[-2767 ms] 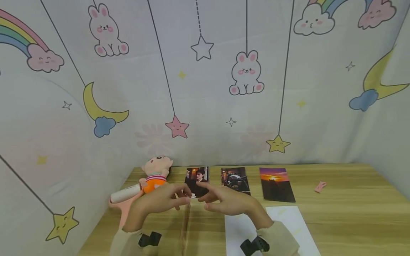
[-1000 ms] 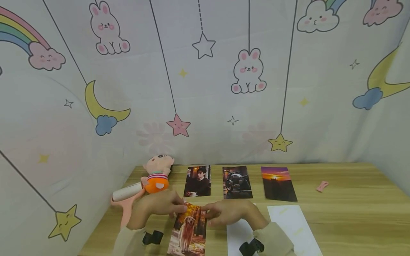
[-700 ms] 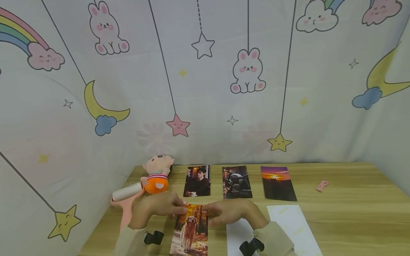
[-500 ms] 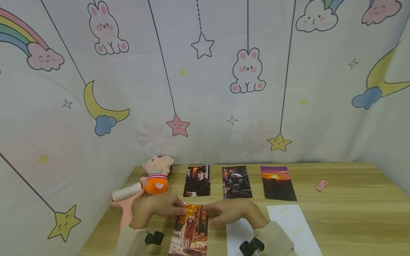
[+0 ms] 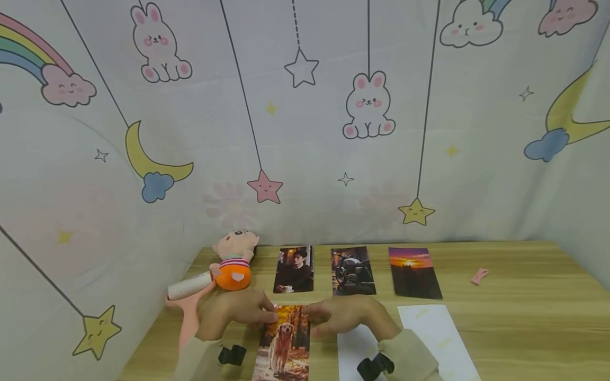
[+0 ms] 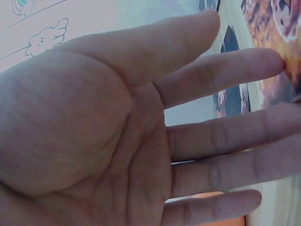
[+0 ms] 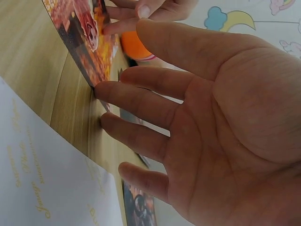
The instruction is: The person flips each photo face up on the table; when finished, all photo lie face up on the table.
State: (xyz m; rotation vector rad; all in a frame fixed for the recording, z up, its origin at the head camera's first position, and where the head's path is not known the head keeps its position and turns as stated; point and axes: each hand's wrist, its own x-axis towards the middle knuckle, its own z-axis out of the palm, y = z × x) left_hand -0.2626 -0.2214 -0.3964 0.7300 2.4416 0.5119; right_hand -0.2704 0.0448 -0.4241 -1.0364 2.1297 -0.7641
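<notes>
A photo print of a golden dog among autumn leaves (image 5: 282, 344) lies at the front of the wooden table. My left hand (image 5: 238, 307) touches its upper left corner with the fingertips. At the upper right corner, my right hand (image 5: 340, 312) touches the print's edge. The left wrist view shows the left fingers (image 6: 225, 75) nearly straight, thumb apart, tips against the print. Extended fingers of the right hand (image 7: 141, 103) meet the print's corner in the right wrist view, the palm facing the camera.
Behind are prints of a person with a cup (image 5: 296, 270), a motorcycle (image 5: 353, 271) and a sunset (image 5: 414, 272). White sheets with yellow lettering (image 5: 436, 338) lie right. A plush toy (image 5: 233, 267), lint roller (image 5: 188, 296) and pink bow (image 5: 479, 276) also sit there.
Earliest, both hands were higher, in front of the person print, and the dog picture was not visible. It then appeared face up between the hands. Over the last second almost nothing has moved.
</notes>
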